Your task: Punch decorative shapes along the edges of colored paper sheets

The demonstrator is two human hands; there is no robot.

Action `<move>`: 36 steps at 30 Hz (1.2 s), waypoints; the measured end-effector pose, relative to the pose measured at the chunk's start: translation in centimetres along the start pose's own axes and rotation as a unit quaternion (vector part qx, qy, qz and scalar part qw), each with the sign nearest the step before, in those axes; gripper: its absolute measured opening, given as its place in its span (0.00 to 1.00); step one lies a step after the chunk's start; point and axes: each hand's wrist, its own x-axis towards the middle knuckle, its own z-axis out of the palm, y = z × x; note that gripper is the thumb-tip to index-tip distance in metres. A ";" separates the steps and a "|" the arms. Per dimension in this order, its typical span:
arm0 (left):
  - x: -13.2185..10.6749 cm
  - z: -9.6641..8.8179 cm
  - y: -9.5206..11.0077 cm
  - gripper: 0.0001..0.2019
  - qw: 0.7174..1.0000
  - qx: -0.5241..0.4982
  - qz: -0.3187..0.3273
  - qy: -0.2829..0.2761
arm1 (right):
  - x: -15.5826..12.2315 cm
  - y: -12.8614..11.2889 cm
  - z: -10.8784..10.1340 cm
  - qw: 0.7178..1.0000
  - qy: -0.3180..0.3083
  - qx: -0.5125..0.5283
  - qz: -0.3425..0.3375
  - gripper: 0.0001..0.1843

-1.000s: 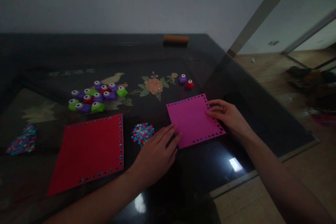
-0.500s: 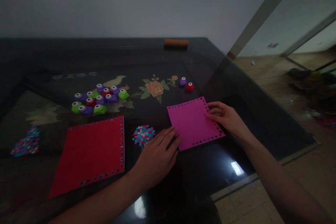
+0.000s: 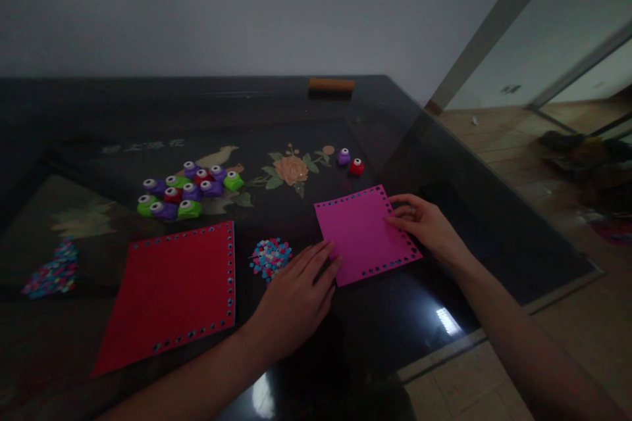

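Observation:
A pink paper square (image 3: 363, 231) with punched holes along its edges lies on the dark glass table (image 3: 306, 112). My left hand (image 3: 296, 296) lies flat with fingers stretched out, its fingertips touching the pink square's lower left corner. My right hand (image 3: 427, 223) rests on the square's right edge, fingers slightly curled and apart, pressing the paper down. Just left of my left hand sits a small pile of coloured paper bits (image 3: 270, 256).
A larger red paper square (image 3: 172, 293) with punched edges lies at the left. Behind it is a cluster of several green, purple and red craft punches (image 3: 187, 192); two more punches (image 3: 349, 162) stand behind the pink square. Another confetti heap (image 3: 49, 273) lies far left. The table edge runs at right.
The view has tilted slightly, so everything sits a little lower in the picture. Both hands stay on the pink square in nearly the same pose.

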 end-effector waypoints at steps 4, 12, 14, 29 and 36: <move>0.0 -0.1 0.1 0.19 1.000 0.001 0.000 -0.007 | 0.0 0.0 0.0 1.000 0.000 -0.002 -0.008 0.23; 0.0 -0.1 0.0 0.18 1.000 0.002 0.001 -0.002 | 0.0 0.0 0.0 1.000 -0.002 -0.020 -0.011 0.23; 0.0 -0.1 0.0 0.19 1.000 0.002 0.000 -0.008 | 0.0 -0.1 0.1 1.000 -0.002 -0.021 -0.011 0.24; 0.0 0.0 -0.1 0.19 1.000 0.005 0.004 -0.008 | 0.0 -0.3 -1.3 0.975 0.055 -0.169 -0.132 0.19; 0.0 0.1 -0.1 0.18 1.000 0.005 0.002 -0.006 | 0.5 0.1 -0.4 0.959 0.048 -0.212 -0.180 0.15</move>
